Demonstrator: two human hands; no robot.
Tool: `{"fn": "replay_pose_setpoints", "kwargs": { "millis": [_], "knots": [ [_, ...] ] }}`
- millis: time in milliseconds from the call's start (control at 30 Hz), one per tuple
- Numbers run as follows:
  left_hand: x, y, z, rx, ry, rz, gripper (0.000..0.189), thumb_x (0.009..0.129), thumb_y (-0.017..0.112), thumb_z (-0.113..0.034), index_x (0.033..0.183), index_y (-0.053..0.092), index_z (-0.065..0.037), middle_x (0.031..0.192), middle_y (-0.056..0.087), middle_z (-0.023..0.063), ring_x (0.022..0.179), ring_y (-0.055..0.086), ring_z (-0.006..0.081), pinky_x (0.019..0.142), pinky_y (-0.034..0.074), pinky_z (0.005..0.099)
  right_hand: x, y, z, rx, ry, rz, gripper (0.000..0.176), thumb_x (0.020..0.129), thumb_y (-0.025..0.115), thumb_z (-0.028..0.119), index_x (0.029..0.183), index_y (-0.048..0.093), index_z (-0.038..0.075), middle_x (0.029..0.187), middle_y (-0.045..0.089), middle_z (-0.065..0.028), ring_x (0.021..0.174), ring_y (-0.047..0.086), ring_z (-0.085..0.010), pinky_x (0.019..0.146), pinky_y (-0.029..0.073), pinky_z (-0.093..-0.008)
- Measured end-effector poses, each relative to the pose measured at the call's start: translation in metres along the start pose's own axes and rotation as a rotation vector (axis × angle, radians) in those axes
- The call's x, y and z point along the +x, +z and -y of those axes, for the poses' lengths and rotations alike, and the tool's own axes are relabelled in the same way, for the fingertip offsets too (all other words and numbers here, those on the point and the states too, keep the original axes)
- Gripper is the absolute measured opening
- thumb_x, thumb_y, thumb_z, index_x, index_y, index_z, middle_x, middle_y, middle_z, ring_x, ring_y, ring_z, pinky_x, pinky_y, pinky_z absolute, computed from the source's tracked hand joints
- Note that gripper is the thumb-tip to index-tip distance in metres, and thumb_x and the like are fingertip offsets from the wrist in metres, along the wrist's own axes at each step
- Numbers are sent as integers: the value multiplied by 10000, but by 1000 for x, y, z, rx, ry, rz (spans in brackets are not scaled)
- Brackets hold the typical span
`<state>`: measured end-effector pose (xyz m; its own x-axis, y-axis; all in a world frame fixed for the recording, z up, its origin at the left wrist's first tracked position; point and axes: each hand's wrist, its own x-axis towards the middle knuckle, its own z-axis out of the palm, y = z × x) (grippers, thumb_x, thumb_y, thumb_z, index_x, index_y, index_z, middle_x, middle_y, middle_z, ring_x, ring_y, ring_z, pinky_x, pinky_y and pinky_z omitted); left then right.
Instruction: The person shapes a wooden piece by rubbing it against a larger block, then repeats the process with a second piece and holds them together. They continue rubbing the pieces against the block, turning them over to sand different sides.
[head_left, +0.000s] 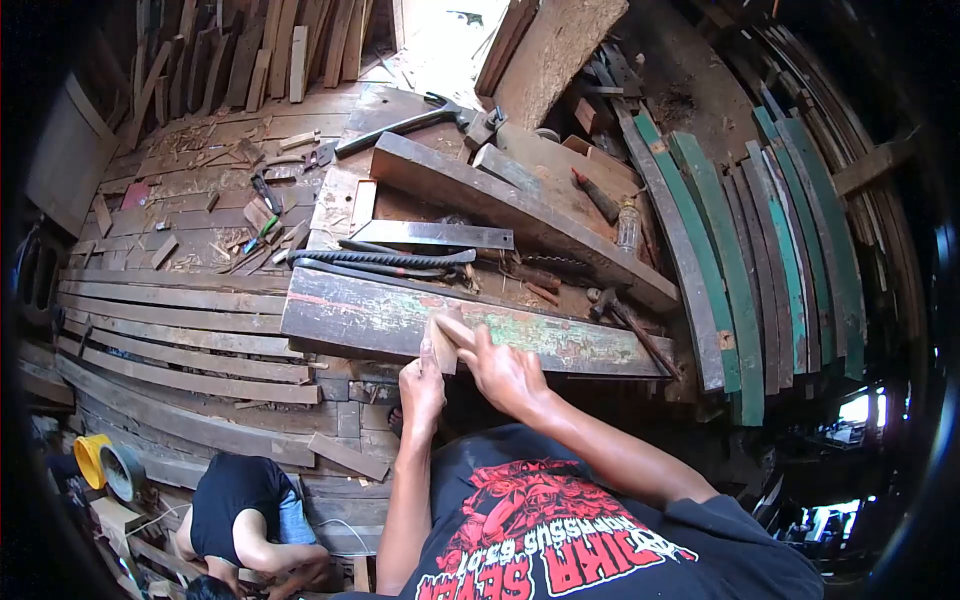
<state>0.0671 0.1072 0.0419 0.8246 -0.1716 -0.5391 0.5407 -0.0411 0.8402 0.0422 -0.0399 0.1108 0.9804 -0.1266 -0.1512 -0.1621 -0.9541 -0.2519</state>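
Note:
Over the near edge of a long, paint-worn wooden beam [370,312], my left hand [422,392] is closed on a small light-brown piece of wood [443,352], held upright. My right hand [505,378] comes in from the right with its fingers closed and presses against the top of that piece. What lies within the right fingers is mostly hidden; I cannot tell what it is. Behind the beam lie a dark twisted rod [385,256] and a metal carpenter's square [440,234]. At the beam's right end rests a hammer [632,325] with a long handle.
A second thick beam [520,215] lies beyond, with a claw hammer [400,125] and a clear bottle [628,228] near it. Green-painted boards [715,250] lean on the right. Long slats [190,340] cover the left floor. Another person [245,520] bends low at lower left.

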Motion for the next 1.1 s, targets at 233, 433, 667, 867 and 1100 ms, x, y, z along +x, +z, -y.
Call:
{"fn": "replay_pose_setpoints", "kwargs": {
  "millis": [233, 433, 667, 867, 1100],
  "knots": [
    [7, -1, 1, -60, -56, 25, 656, 1120, 473, -558, 652, 493, -100, 550, 435, -33, 451, 392, 83, 417, 340, 316, 32, 4, 2, -21, 16, -21, 437, 1067, 588, 386, 1233, 482, -4, 725, 693, -297, 694, 716, -497, 565, 548, -612],
    [1, -5, 2, -93, -59, 52, 640, 1112, 472, -583, 690, 514, -104, 589, 445, -38, 483, 421, 74, 428, 403, 306, 0, -13, -3, -16, 0, 39, 409, 1067, 597, 346, 1279, 482, 16, 726, 701, -280, 684, 713, -492, 558, 544, -613],
    [0, 0, -4, -51, -87, 27, 662, 1110, 450, -609, 654, 517, -133, 581, 461, -42, 506, 446, 81, 468, 413, 315, -1, -8, 0, -31, 6, 18, 370, 1069, 595, 360, 1181, 488, 23, 706, 700, -256, 676, 723, -460, 545, 547, -583],
    [4, 5, -6, -108, -115, 9, 660, 1111, 428, -622, 708, 560, -116, 592, 478, -33, 503, 453, 88, 469, 418, 313, 18, 7, 3, 4, 60, -35, 338, 1078, 582, 341, 1178, 480, 35, 695, 684, -280, 678, 703, -502, 555, 536, -620],
    [8, 5, -3, -87, -140, -2, 644, 1111, 428, -621, 708, 545, -133, 581, 439, -50, 482, 417, 81, 442, 391, 310, 6, -3, 3, 21, 37, 18, 385, 1070, 587, 372, 1218, 503, 27, 697, 681, -292, 690, 722, -482, 570, 545, -619]
  ]
}}
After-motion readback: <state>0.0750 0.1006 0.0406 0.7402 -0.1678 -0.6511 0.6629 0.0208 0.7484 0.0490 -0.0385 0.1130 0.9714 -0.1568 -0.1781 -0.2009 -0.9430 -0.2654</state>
